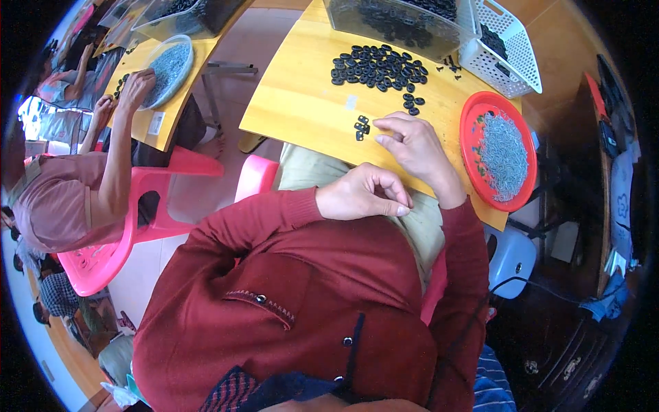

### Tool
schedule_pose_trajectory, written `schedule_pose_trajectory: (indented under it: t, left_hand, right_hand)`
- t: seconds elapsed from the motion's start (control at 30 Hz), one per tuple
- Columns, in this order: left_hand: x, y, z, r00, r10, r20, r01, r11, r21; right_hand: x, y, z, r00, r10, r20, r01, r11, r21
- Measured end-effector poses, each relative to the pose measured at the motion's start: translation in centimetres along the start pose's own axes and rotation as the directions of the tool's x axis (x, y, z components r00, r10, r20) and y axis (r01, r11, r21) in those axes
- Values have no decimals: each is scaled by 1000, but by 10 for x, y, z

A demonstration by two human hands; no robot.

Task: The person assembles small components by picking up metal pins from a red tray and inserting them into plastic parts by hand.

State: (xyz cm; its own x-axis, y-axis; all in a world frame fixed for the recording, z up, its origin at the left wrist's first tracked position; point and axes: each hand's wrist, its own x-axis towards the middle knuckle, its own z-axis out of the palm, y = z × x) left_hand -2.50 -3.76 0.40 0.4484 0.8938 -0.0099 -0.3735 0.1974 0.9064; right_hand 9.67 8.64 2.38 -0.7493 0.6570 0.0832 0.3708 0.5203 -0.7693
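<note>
Probably for easy reach, black parts (pixel 362 128) lie left of my half-spread right hand (pixel 417 147). My left hand (pixel 362 193) curls (pinching anything? can't tell).

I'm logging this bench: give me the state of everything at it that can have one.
Left hand, fingers curled; grip unclear
Right hand, fingers bent, beside the small black pieces; grip unclear
Small black pieces, clustered near the table's front edge
Black ovals, loose, spread out
Red tray, uncovered, holding metal pins
Metal pins, loose, heaped
Clear bin, holding many black parts
White basket, uncovered, holding black parts
</note>
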Motion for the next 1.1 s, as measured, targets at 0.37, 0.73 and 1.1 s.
schedule_pose_trajectory:
  t: [0.37,0.73,1.1]
  left_hand:
    - [-3,-2,-1,999,-36,36,35,999,31]
    - [-1,-2,-2,991,66,-112,-54,993,103]
    - [-4,-2,-8,937,-75,-341,55,996,-69]
  right_hand:
    - [11,-10,8,995,-54,84,90,857,-508]
    - [-45,-10,-5,990,-135,-51,92,865,-493]
    - [-100,-4,10,939,-336,-78,216,751,-624]
